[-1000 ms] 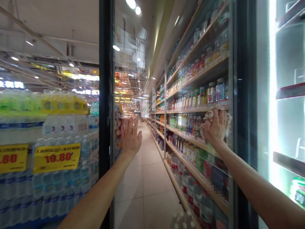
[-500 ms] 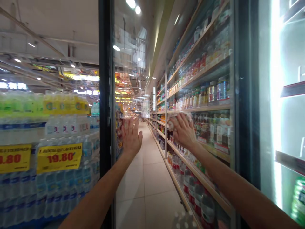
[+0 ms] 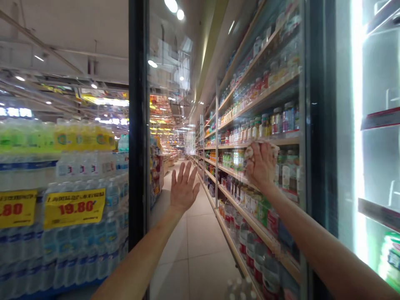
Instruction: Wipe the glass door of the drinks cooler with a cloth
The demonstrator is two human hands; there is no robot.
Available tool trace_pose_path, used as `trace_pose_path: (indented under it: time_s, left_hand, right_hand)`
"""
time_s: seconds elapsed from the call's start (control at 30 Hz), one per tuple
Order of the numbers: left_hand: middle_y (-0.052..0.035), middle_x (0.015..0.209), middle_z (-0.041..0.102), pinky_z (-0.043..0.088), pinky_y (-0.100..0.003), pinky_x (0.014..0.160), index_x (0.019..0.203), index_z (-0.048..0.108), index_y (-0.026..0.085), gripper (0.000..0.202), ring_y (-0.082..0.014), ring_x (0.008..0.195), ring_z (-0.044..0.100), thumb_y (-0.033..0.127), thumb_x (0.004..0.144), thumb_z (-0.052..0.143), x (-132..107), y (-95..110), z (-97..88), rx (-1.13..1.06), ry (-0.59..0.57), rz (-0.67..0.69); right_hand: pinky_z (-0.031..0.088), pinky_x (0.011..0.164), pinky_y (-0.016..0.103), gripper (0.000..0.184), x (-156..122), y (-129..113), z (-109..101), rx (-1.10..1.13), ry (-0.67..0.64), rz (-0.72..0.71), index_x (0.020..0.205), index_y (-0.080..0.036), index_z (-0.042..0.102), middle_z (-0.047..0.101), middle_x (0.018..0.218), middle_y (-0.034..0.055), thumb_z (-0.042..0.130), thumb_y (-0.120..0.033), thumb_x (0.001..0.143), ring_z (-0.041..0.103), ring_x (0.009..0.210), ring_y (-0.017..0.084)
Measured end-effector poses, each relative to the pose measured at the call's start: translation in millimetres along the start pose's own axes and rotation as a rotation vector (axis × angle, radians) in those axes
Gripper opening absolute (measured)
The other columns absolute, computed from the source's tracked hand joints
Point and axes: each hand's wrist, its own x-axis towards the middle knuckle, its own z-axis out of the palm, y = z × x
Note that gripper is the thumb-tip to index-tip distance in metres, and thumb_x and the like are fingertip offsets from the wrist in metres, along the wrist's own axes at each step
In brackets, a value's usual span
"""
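A tall glass cooler door (image 3: 218, 83) stands swung out in front of me, its black frame (image 3: 137, 125) at the left. My left hand (image 3: 183, 189) lies flat against the glass with fingers spread. My right hand (image 3: 261, 164) presses a crumpled whitish cloth (image 3: 275, 149) onto the glass at about shoulder height, farther right. Through the pane I see the aisle and its shelves.
Stacked water bottles with yellow price signs (image 3: 74, 207) fill the left. Long shelves of bottled drinks (image 3: 256, 125) run down the right side of a tiled aisle (image 3: 193, 241). The lit cooler interior (image 3: 375, 146) with shelves is at the far right.
My right hand swept the cloth left across the glass, then back to the right. My left hand slid lower and a little right on the pane.
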Motion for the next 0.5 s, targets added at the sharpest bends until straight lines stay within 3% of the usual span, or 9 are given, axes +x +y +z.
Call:
trace_pose_path:
  time_s: [0.03,0.1,0.23,0.3,0.37,0.5]
  left_hand:
    - [-0.0119,0.140,0.037,0.011,-0.044,0.110,0.131,0.041,0.016,0.049,-0.0233,0.137,0.015,0.030,0.085,0.047,0,0,0.1,0.003,0.002,-0.002]
    - [-0.0118,0.140,0.037,0.012,-0.045,0.110,0.132,0.041,0.016,0.049,-0.0238,0.136,0.015,0.030,0.085,0.047,0,0,-0.3,0.005,0.003,-0.003]
    - [-0.0116,0.140,0.036,0.012,-0.045,0.110,0.133,0.039,0.016,0.050,-0.0239,0.136,0.016,0.029,0.085,0.046,1,2,-2.0,0.009,-0.011,-0.005]
    - [-0.0112,0.140,0.036,0.013,-0.046,0.110,0.133,0.038,0.017,0.050,-0.0239,0.136,0.016,0.029,0.085,0.046,0,2,-2.3,0.006,-0.021,-0.009]
    - [-0.0110,0.140,0.036,0.013,-0.047,0.110,0.133,0.038,0.018,0.050,-0.0241,0.136,0.017,0.029,0.085,0.045,0,2,-2.0,-0.005,-0.025,-0.020]
    - [-0.0113,0.141,0.035,0.012,-0.047,0.110,0.133,0.038,0.018,0.050,-0.0239,0.136,0.016,0.029,0.086,0.045,-1,3,-0.9,-0.022,-0.031,-0.032]
  right_hand:
    - [0.020,0.107,0.052,0.054,1,2,0,-0.004,0.010,0.038,0.133,-0.014,0.038,0.035,0.140,0.0158,0.042,-0.026,0.080,0.025,0.133,0.029]
    - [0.019,0.107,0.052,0.054,-7,-5,0,0.011,-0.017,-0.039,0.133,-0.014,0.038,0.035,0.140,0.0159,0.043,-0.026,0.080,0.024,0.133,0.029]
    - [0.021,0.108,0.046,0.047,-48,-37,-4,0.125,-0.172,-0.539,0.126,-0.023,0.047,0.044,0.135,0.0091,0.048,-0.027,0.079,0.027,0.132,0.025]
    - [0.020,0.108,0.045,0.047,-55,-41,-5,0.162,-0.234,-0.683,0.125,-0.027,0.048,0.047,0.133,0.0061,0.049,-0.028,0.078,0.028,0.132,0.024]
    - [0.020,0.108,0.045,0.047,-44,-34,-4,0.140,-0.206,-0.598,0.125,-0.027,0.048,0.048,0.132,0.0064,0.048,-0.027,0.078,0.030,0.131,0.023]
    - [0.021,0.107,0.050,0.051,-4,-15,1,0.055,-0.018,-0.139,0.130,-0.020,0.042,0.039,0.139,0.0109,0.043,-0.026,0.080,0.025,0.133,0.026]
